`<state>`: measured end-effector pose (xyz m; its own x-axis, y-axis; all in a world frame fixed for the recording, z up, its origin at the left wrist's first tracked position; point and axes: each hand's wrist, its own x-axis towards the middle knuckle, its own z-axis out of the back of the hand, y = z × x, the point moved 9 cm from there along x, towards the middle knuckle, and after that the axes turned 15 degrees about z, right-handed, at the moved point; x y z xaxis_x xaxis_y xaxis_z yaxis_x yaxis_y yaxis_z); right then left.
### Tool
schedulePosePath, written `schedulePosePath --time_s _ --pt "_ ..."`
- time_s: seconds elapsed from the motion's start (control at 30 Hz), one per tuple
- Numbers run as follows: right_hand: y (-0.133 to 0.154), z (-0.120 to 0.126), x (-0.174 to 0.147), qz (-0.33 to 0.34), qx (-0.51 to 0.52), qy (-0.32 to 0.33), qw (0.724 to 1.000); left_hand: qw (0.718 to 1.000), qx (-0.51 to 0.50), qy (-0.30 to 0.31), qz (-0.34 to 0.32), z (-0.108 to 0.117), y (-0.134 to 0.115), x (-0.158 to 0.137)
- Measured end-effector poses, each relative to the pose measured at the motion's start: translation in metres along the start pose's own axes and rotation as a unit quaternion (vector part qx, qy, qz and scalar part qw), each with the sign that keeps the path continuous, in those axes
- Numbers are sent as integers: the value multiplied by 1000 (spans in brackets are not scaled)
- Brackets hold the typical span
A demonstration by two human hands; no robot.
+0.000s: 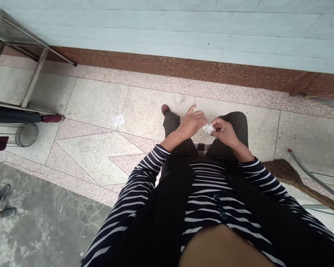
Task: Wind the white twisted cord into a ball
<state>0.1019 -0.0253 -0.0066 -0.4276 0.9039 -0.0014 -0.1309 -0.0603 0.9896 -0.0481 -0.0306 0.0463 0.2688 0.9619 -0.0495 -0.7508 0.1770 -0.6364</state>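
Above my lap, a small ball of white cord (209,128) sits between my two hands. My left hand (193,121) has its fingers curled against the ball's left side, with one finger sticking out away from it. From the other side, the thumb and fingers of my right hand (225,131) pinch the ball. Parts of the ball are hidden by my fingers. A second wound white ball (179,98) lies on the floor near the wall, beyond my shoe (165,109).
On the tiled floor at left lies a white scrap of paper (118,120). A metal-framed table (36,74) stands at the upper left, near another person's shoe (52,118) and a wire rack (27,134). A broom (285,170) and a metal chair frame (308,172) are at right.
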Motion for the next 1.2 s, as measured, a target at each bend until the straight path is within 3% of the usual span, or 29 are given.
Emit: schedulePosePath --time_s 0.1,0.2,0.37,0.53,0.63,0.77,0.93,1.07,1.2 --pt "6 -5 -2 -1 49 9 999 994 -85 41 59 -11 13 9" --pt "9 -9 -6 3 85 7 996 971 -180 90 133 -30 30 11" --pt "12 -14 -11 3 134 1 991 921 -309 96 219 -48 50 6" --pt "21 -17 -15 -4 138 69 988 879 -384 110 259 -60 49 -1" --pt "19 -14 -18 -43 154 79 984 869 -396 122 269 -65 45 -4" --pt "11 -9 -20 -75 160 61 982 902 -329 143 241 -67 40 -6" --pt "-3 15 -13 -71 133 -26 988 969 -63 142 190 -67 48 -21" --pt "-16 37 -5 -73 113 -94 986 977 128 124 119 -64 40 -44" --pt "-28 40 0 -84 75 -117 987 976 189 107 1 -55 0 -60"
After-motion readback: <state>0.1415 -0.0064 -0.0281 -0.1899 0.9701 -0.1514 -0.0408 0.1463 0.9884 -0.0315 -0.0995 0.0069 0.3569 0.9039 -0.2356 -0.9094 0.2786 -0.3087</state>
